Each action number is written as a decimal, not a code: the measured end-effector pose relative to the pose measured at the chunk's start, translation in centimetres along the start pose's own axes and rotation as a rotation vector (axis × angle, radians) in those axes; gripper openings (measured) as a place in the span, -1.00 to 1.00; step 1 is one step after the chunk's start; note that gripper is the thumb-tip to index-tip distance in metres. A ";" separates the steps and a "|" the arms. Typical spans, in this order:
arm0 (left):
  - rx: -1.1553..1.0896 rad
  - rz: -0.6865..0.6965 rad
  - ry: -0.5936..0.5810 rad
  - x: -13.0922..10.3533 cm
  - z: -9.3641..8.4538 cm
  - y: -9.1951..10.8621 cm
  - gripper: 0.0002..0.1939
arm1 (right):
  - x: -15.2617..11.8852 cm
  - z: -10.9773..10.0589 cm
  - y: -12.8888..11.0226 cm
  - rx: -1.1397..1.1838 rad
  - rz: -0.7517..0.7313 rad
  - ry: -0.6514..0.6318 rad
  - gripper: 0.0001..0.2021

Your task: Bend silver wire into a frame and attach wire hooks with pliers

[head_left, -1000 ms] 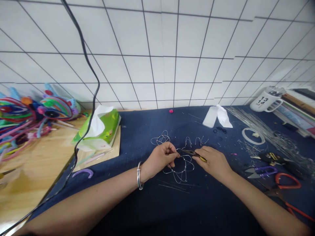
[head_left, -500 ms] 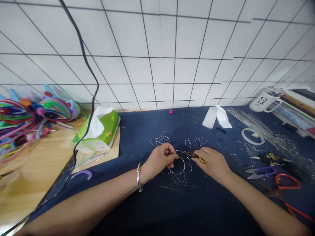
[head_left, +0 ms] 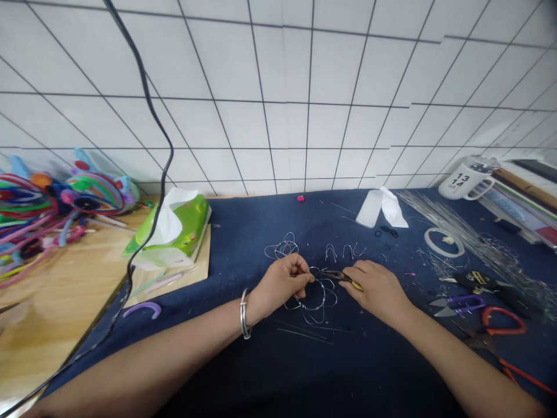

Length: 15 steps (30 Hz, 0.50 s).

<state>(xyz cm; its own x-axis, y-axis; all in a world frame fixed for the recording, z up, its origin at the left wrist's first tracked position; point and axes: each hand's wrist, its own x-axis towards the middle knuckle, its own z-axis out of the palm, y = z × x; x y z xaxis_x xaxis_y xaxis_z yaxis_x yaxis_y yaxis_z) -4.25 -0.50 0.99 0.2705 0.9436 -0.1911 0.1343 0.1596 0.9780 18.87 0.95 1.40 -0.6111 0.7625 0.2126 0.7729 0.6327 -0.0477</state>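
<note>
Between my hands is a flower-shaped wire frame (head_left: pixel 322 301) of thin silvery loops round a ring. My left hand (head_left: pixel 285 283) pinches its upper left edge between thumb and fingers. Wrapped round the yellow-handled pliers (head_left: pixel 337 275) is my right hand (head_left: pixel 373 289); the plier jaws point left and reach the wire near my left fingertips. Whether the jaws grip the wire is too small to tell. Just behind my left hand lies a second looped wire shape (head_left: pixel 282 247). Several bent wire pieces (head_left: pixel 346 252) rest beyond the pliers.
Straight wires (head_left: pixel 304 332) lie in front of the frame. To the right are purple snips (head_left: pixel 459 304), red-handled cutters (head_left: pixel 500 325), a white ring roll (head_left: pixel 444 242) and a mug (head_left: pixel 465 179). A green tissue pack (head_left: pixel 174 232) and a black cable (head_left: pixel 152 104) are at left.
The whole view has shifted very slightly. Both hands keep nearly the same place and hold, and the plier jaws have barely moved against the wire frame.
</note>
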 end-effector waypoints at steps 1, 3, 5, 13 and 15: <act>-0.003 0.001 -0.002 0.0 0.0 0.0 -0.91 | 0.0 -0.1 0.1 -0.009 -0.009 0.001 -0.81; -0.006 -0.001 0.001 0.0 0.0 0.0 -0.90 | -0.1 -0.4 0.3 -0.027 -0.025 0.007 -0.81; 0.000 0.001 0.008 0.0 0.0 -0.1 -0.89 | -0.1 -1.0 0.6 -0.044 -0.035 0.021 -0.81; 0.054 0.013 0.049 0.1 0.1 -0.5 -0.86 | -0.2 -2.8 -0.3 -0.024 -0.055 0.043 -0.81; 0.071 0.023 0.055 0.1 0.2 -0.5 -0.87 | -0.2 -2.6 -0.9 -0.072 -0.090 0.016 -0.82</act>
<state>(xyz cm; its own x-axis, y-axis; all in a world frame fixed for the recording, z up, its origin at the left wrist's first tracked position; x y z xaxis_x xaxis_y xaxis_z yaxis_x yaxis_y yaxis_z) -4.12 -0.56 0.43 0.2213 0.9616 -0.1621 0.1967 0.1188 0.9732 18.77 -0.08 3.98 -0.6762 0.7004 0.2285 0.7257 0.6866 0.0429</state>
